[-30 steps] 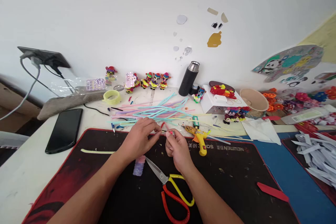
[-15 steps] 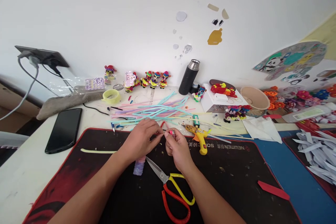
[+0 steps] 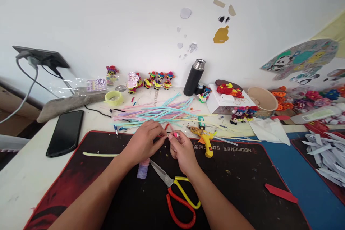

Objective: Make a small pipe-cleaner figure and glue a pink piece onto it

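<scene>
My right hand is closed around a small pink-red piece, mostly covered by the fingers. Thumb and forefinger of my left hand are pinched together close to that piece; whatever lies between them is too small to make out. Below the hands, scissors with one red and one yellow handle lie on the black mat. A pink and purple ridged strip rests by the left wrist. Just beyond the hands spreads a pile of pastel pipe cleaners.
A yellow glue gun lies right of my hands. A black phone and tape roll are at left. Along the wall stand several small figures, a black thermos and a white box. White strips are heaped at far right.
The view has shifted slightly, so the wall items sit a little higher. Both hands keep nearly the same pose, the fingertips moving only slightly around the small piece.
</scene>
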`<state>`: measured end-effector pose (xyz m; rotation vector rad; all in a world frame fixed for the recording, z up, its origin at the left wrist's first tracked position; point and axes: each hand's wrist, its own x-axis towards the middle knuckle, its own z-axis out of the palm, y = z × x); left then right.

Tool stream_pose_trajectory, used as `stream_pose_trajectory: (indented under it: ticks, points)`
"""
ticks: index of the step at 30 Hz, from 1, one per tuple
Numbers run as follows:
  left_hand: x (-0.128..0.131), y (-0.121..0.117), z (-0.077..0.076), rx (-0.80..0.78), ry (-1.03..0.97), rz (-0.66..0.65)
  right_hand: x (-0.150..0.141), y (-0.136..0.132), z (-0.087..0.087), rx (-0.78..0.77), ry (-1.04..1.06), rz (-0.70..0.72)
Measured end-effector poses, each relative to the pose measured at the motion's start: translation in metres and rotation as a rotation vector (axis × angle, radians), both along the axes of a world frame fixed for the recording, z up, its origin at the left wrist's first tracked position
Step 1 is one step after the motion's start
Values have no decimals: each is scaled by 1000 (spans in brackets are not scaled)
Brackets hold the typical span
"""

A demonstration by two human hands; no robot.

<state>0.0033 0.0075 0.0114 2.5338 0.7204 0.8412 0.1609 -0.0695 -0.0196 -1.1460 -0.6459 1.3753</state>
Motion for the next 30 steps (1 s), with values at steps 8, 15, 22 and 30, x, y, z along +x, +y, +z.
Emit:
stream_pose_trajectory:
  ticks: [8, 15, 22, 30]
  points:
    - [0, 0, -3, -23, 11, -7, -1, 0, 1, -18, -8, -9]
    - [0, 0, -2, -30, 16, -10, -1, 0, 3, -22, -17, -4]
    - [-1, 1, -2, -41, 30, -5, 0, 0, 4, -20, -27, -1]
    - [-2, 4, -3, -71, 150, -45, 5, 0, 0, -5, -27, -64]
